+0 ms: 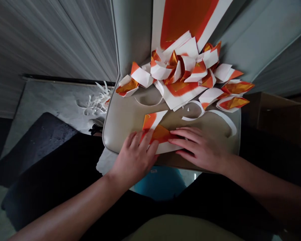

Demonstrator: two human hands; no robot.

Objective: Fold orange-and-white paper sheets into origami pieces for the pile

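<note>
An orange and white folded paper piece point(158, 131) lies on the near part of a beige chair seat point(122, 117). My left hand point(134, 157) rests on its left side, fingers stretched flat and pressing down. My right hand point(199, 147) lies flat on its right side, fingertips pointing left onto the fold. Neither hand grips anything.
A heap of folded orange and white paper shapes point(188, 72) fills the back of the seat. An orange sheet point(185, 20) leans on the chair back. Curled white paper strips point(215, 115) lie on the seat, more strips point(96, 100) on the floor at left. A brown box point(273, 110) stands at right.
</note>
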